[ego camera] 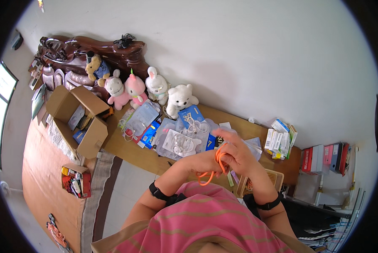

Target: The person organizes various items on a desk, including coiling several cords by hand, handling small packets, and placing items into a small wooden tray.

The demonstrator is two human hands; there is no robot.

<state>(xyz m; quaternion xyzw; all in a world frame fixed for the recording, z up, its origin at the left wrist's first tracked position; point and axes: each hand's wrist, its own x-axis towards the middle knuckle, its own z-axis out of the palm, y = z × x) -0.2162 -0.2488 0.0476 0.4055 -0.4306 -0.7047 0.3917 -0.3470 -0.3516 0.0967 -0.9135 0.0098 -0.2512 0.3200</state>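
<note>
An orange cable (220, 157) is looped around my left hand (204, 162), and its lower loop hangs below that hand. Against those turns my right hand (242, 157) bends its fingers, one finger raised toward the wall side. The fingertips of both hands partly hide each other. Just beyond them on the wooden desk (138, 163) lies a clear plastic case (162, 137) with white charging cables (182, 144) piled on top. A blue box (191, 115) rests at the back of this pile.
A wicker basket (276, 178) stands right of my lap. Small medicine-like boxes (276, 142) are stacked at the desk's right end. Plush toys (180, 98) line the wall side. An open cardboard box (94, 136) and a small red box of odds and ends (76, 182) are at left.
</note>
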